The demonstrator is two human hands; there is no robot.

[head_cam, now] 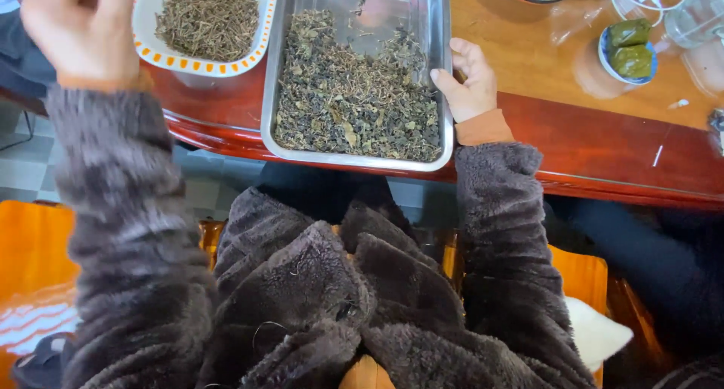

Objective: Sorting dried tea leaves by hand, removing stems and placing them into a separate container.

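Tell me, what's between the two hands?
In the head view, the white bowl of dried stems and the metal tray of dried leaves sit between the left hand and right hand.

Soft, even daylight fills the scene, bright with no harsh contrast. The polished reddish-brown wooden surface [603, 144] carries pale streaks of glare along its near rim. The rectangular stainless steel tray [445, 72] reflects a hazy sheen on its bare bottom toward the far edge. The raised left hand [79, 27] is slightly motion-blurred. The fuzzy grey-brown sleeves [128, 230] look sharp, with soft shadow beneath the surface's near edge.
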